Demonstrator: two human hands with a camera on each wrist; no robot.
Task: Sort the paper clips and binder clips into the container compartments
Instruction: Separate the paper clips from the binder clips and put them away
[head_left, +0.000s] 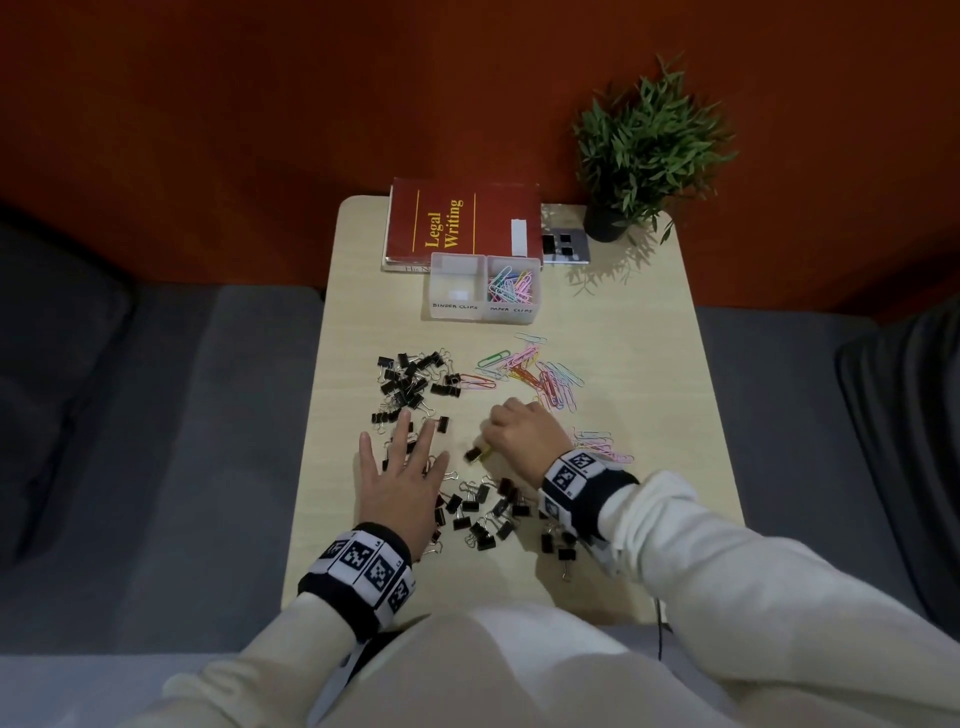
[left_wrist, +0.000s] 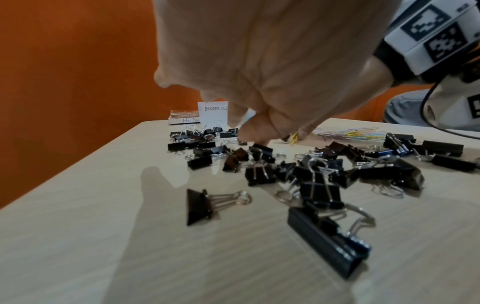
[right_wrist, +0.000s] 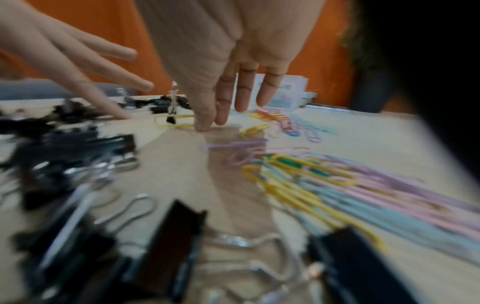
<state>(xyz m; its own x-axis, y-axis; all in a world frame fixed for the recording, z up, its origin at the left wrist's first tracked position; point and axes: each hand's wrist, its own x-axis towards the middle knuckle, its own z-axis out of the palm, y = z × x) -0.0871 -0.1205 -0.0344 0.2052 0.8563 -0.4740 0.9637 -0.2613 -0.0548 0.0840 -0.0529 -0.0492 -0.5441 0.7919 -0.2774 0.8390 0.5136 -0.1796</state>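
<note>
My left hand (head_left: 408, 457) lies flat with its fingers spread over black binder clips (head_left: 415, 379) at the table's left. My right hand (head_left: 498, 441) curls down at mid-table and pinches the end of a yellow paper clip (right_wrist: 174, 121). A small black binder clip (right_wrist: 171, 114) stands clipped on that paper clip. More binder clips (head_left: 483, 509) lie near the front edge. Coloured paper clips (head_left: 540, 374) are scattered to the right. The clear container (head_left: 457, 307) stands behind them. Its left compartment, labelled binder clips, looks empty. The right compartment (head_left: 511, 286) holds paper clips.
A red book (head_left: 462, 221) lies behind the container. A potted plant (head_left: 644, 150) stands at the back right corner beside a grey plate (head_left: 566, 247). A second heap of paper clips (head_left: 602, 447) lies right of my right wrist. Grey cushions flank the small table (head_left: 649, 332).
</note>
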